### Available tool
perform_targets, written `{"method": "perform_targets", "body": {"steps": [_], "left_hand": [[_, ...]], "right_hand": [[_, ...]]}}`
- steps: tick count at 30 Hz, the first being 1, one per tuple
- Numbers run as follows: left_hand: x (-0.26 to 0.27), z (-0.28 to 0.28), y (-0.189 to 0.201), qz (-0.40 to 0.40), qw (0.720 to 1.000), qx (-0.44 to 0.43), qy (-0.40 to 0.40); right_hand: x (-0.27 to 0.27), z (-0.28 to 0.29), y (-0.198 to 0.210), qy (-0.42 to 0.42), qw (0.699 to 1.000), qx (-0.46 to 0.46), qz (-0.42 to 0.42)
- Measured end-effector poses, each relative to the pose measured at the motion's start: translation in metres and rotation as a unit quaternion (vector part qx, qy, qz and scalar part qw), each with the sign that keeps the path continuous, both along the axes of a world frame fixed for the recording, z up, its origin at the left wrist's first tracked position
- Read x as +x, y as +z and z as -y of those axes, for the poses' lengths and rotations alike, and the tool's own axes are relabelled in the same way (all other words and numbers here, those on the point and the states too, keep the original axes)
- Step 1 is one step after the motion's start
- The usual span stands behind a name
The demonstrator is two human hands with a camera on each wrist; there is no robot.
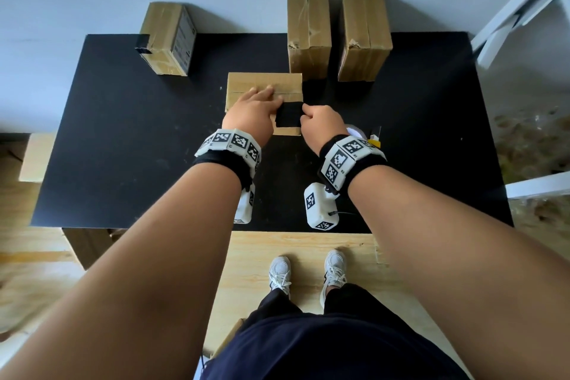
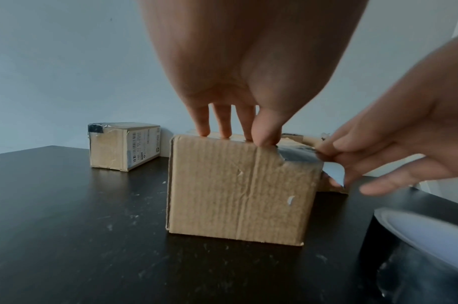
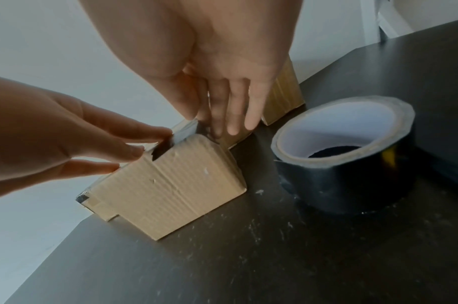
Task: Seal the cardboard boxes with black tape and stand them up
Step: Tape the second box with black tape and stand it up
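Note:
A cardboard box (image 1: 262, 83) lies flat in the middle of the black table (image 1: 123, 148). My left hand (image 1: 265, 95) presses straight fingers on its top, fingertips (image 2: 224, 133) near the far edge. A strip of black tape (image 1: 288, 116) lies across the box's near right part. My right hand (image 1: 308, 111) pinches the loose end of the tape (image 2: 334, 170) at the box's right edge. The box's front face (image 2: 235, 195) is bare cardboard with a torn notch. The black tape roll (image 3: 344, 176) stands on the table right of the box.
Two cardboard boxes (image 1: 308, 34) (image 1: 365, 37) stand upright at the back right. A third box (image 1: 166, 38) with black tape on one end stands at the back left. A small yellow and black object (image 1: 374, 140) lies by my right wrist. A white frame (image 1: 524, 3) stands beyond the table's right.

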State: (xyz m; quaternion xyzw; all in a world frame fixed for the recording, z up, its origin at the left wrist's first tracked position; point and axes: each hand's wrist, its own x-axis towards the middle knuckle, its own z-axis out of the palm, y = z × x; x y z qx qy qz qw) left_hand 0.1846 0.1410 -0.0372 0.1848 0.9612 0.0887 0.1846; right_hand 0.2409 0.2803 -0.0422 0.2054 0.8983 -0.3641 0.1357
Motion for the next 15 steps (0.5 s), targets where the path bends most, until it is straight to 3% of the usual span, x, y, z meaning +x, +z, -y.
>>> {"method": "perform_targets", "body": {"steps": [7, 10, 12, 15], "left_hand": [[0.033, 0.001, 0.006, -0.116, 0.993, -0.029, -0.003], [0.035, 0.002, 0.004, -0.117, 0.993, -0.032, -0.008], [0.035, 0.004, 0.005, -0.11, 0.993, -0.033, -0.006], [0.033, 0.003, 0.006, -0.102, 0.994, -0.031, 0.002]], "right_hand": [[-0.009, -0.003, 0.001, -0.001, 0.995, -0.07, 0.074], [-0.013, -0.009, 0.005, -0.067, 0.983, -0.139, 0.097], [-0.007, -0.014, 0.0, -0.071, 0.989, -0.117, 0.061], [0.011, -0.011, -0.002, -0.007, 0.998, -0.062, 0.007]]}}
